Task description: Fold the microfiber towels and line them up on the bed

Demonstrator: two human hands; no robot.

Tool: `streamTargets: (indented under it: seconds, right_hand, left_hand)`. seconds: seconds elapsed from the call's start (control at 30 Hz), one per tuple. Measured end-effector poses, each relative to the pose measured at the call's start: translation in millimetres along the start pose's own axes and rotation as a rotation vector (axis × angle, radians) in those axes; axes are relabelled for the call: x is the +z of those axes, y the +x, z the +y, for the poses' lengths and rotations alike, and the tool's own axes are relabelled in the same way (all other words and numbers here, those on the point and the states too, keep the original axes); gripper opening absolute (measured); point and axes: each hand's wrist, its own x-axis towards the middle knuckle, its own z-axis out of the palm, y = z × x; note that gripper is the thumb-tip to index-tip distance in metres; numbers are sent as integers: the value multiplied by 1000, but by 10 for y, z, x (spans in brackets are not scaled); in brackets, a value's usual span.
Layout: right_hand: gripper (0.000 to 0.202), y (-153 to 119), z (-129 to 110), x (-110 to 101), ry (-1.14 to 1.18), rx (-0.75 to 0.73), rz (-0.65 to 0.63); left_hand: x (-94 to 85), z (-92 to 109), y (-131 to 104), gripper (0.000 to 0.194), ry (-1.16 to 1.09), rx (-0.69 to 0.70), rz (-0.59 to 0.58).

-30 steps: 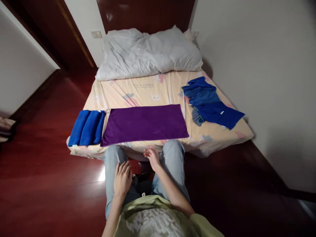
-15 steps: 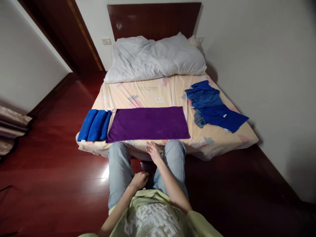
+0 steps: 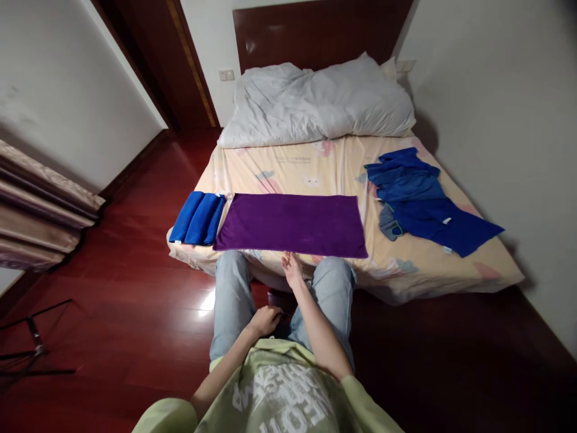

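Observation:
A purple towel (image 3: 293,225) lies spread flat at the front of the bed. My right hand (image 3: 293,272) is just off its near edge, between my knees, with palm partly turned up, fingers loosely apart and nothing in them. Resting on my lap by the left thigh is my left hand (image 3: 265,320); its fingers lie loosely bent, their tips partly hidden, and no held thing shows. Rolled or folded blue towels (image 3: 197,218) sit side by side left of the purple one. To the right is a loose pile of blue cloths (image 3: 426,201), with a small grey cloth (image 3: 389,221) beside it.
A white quilt (image 3: 315,105) is bunched against the dark headboard (image 3: 315,36). The patterned bed sheet (image 3: 288,171) shows around the towels. At left are a curtain (image 3: 40,207) and a black stand's legs (image 3: 36,346) on the red floor (image 3: 139,288).
The view has swung left, so the bed appears farther right and the stand shows. My right hand has turned its palm more upward near the towel's edge. The cloths lie as before.

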Motion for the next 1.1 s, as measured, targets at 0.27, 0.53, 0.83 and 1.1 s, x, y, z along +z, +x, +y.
streamTargets:
  seconds: [0.27,0.53,0.83,1.1]
  right_hand:
    - [20,78,6,25,143,24,5]
    - [23,137,16,126,181,17,102]
    - [13,112,77,169,208,-20,121]
    - [19,160,244,117,170,-95,143]
  left_hand:
    - [-347,-118,226,35,-400,28,172]
    - [-895,-188,802,61,-1035,-54,321]
    - [-778,-289,1325,55,-943,149,572]
    - [-598,-65,1439,52,-771,140,715]
